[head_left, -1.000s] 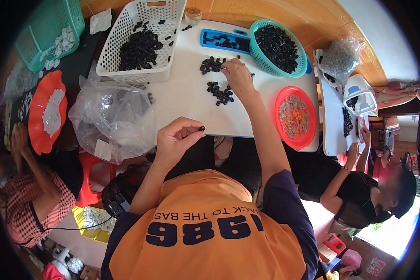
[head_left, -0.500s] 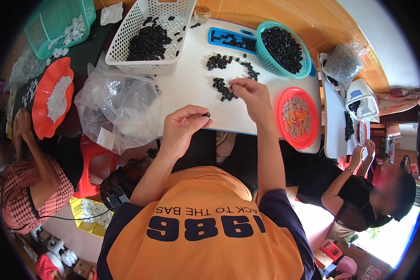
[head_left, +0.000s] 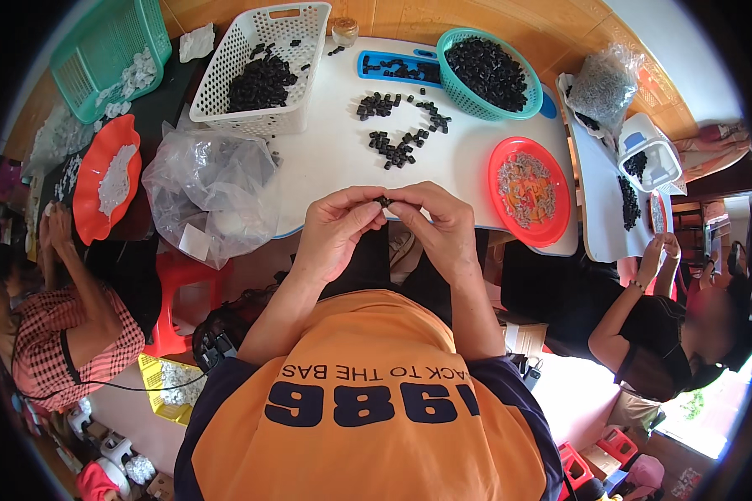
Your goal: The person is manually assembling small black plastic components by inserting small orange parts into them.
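My left hand (head_left: 336,232) and my right hand (head_left: 440,230) meet above the near edge of the white table (head_left: 326,159). Both are closed in a pinch, fingertips touching around a small black plastic part (head_left: 383,201). Fingers cover most of it, so I cannot tell whether it is one piece or two. Beyond my hands, loose black parts (head_left: 390,149) lie in a rough curve on the tabletop. To the right of my right hand is a red round tray (head_left: 495,196) with many small pale metallic-looking pieces.
A white perforated basket (head_left: 305,88), a blue tray (head_left: 366,73) and a green basket (head_left: 455,90) hold black parts at the back. A clear plastic bag (head_left: 217,179) lies at left, beside a red wavy dish (head_left: 92,196). Co-workers sit on both sides; a small jar (head_left: 345,32) stands behind.
My right hand has come back from the loose black parts to meet my left hand. Both hands now pinch together at the small black part. The view has shifted slightly.
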The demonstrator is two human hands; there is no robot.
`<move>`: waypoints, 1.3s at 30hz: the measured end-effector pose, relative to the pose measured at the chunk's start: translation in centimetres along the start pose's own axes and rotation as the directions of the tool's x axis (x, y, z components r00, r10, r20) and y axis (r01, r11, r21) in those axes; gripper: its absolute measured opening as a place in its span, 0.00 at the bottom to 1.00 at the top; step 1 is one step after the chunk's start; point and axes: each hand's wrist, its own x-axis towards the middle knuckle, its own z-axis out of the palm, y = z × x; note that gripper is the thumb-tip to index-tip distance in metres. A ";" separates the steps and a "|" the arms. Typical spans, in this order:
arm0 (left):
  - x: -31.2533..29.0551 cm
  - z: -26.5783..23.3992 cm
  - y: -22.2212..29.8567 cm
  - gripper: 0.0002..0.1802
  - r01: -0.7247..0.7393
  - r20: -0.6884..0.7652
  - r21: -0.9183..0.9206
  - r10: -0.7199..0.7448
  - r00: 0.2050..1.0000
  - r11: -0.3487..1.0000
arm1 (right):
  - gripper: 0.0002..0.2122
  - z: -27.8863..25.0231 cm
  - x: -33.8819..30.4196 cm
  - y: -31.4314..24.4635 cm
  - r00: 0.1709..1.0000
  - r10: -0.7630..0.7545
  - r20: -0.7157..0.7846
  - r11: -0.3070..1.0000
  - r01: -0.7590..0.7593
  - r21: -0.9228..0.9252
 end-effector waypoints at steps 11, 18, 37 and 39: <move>-3.0 1.5 0.0 0.13 0.033 0.066 0.028 -0.034 0.997 0.999 | 0.07 0.7 -4.4 -0.2 0.985 0.104 -0.135 0.983 -0.081 0.167; -4.5 1.6 -0.5 0.12 0.046 0.019 0.031 -0.047 0.999 0.998 | 0.08 1.4 -6.4 -0.8 0.985 0.004 -0.173 0.999 -0.011 -0.035; -3.4 0.1 -0.9 0.14 0.351 0.032 -0.065 -0.350 0.936 0.934 | 0.15 1.1 -6.4 0.9 1.000 -0.021 0.020 0.999 0.021 -0.026; -3.6 0.2 -1.0 0.14 0.362 0.019 -0.077 -0.362 0.932 0.929 | 0.15 1.2 -6.5 1.1 0.999 -0.036 0.033 0.999 0.036 0.004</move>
